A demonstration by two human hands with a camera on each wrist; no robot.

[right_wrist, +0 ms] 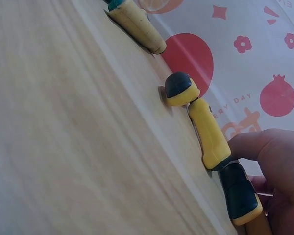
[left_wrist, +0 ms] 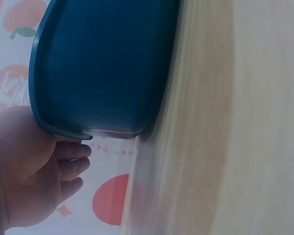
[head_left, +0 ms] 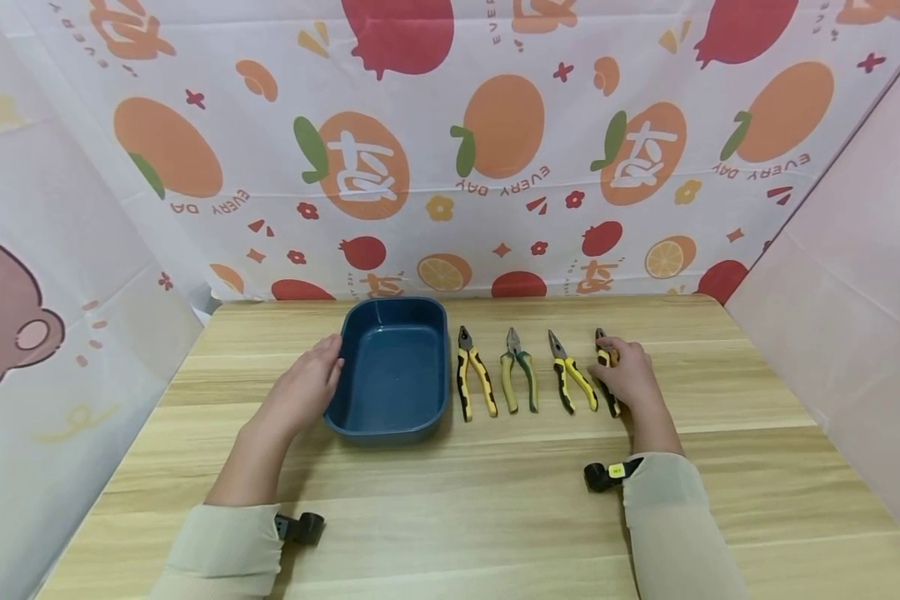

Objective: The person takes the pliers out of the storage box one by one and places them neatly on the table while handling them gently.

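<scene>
My left hand (head_left: pixel 303 387) rests against the outer left wall of a deep dark-blue plastic bin (head_left: pixel 390 429). In the left wrist view its fingers (left_wrist: pixel 71 169) lie relaxed beside the bin's corner, with the thumb hidden. On the right, my right hand (head_left: pixel 630 373) pinches the rightmost pliers (head_left: pixel 612 407), which lie on the table under the fingers. Their black-and-yellow handle end (right_wrist: pixel 240 196) shows in the right wrist view. Just left lie long-nose pliers (head_left: pixel 562 383) with yellow-and-black handles, their handles spread.
Green-and-yellow combination pliers (head_left: pixel 508 387) and black-and-yellow pliers (head_left: pixel 462 375) lie in the same row, between the long-nose pliers and the bin. All sit on a light wood-grain table (head_left: pixel 465 517). A fruit-print cloth (head_left: pixel 435 208) hangs along the table's back edge.
</scene>
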